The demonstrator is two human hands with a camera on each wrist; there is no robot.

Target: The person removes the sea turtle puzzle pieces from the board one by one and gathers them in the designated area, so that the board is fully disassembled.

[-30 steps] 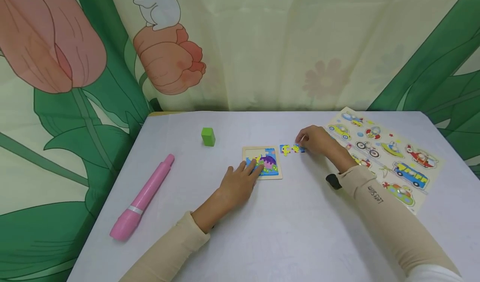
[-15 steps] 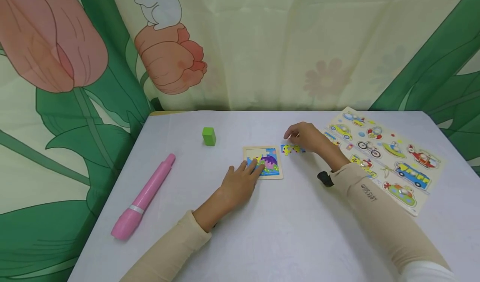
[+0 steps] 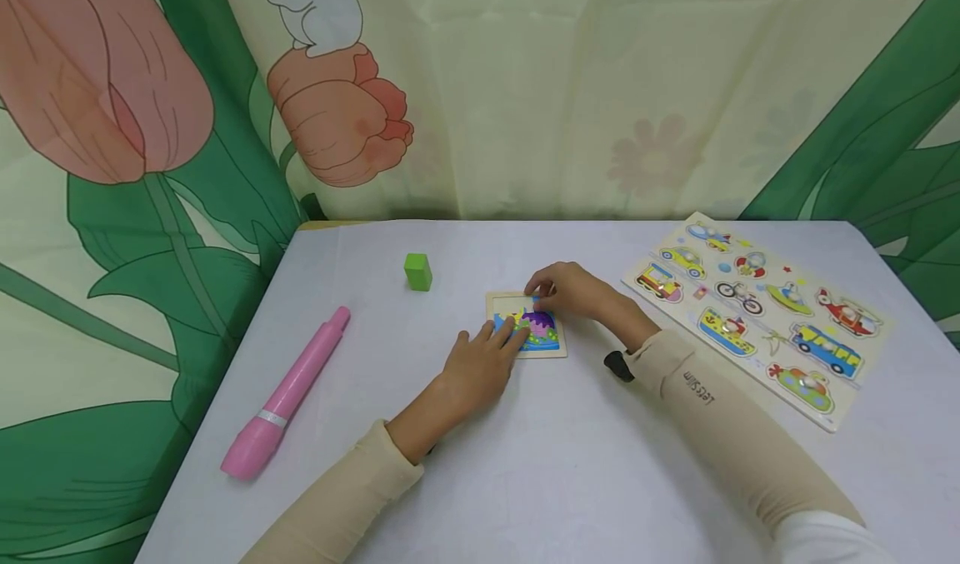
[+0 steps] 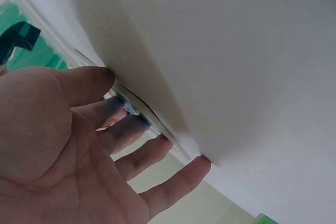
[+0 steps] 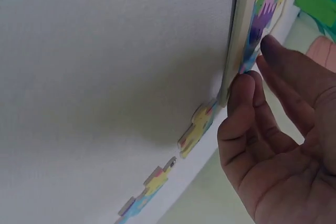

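Note:
A small wooden frame puzzle [image 3: 551,352] with a purple and blue picture lies flat on the table. My left hand [image 3: 474,372] rests over its lower left side with the fingers spread, some fingertips on the picture. At the puzzle's upper right corner, my right hand [image 3: 577,291] has its fingers curled, and the thumb and a fingertip pinch at a blue puzzle piece [image 5: 249,65] there. Just outside the frame lie two loose pieces, a yellow and blue one [image 5: 197,127] and another one [image 5: 149,188], seen in the right wrist view and hidden behind the right hand in the head view.
To the right lies a large vehicle puzzle board [image 3: 765,297]. A green block [image 3: 417,272] stands behind and left of the frame. On the left is a pink microphone-shaped thing [image 3: 288,393]. A printed curtain [image 3: 525,89] hangs behind the white table [image 3: 600,481].
My right hand has moved left from the loose pieces to the frame's upper right corner. The left hand has stayed on the puzzle.

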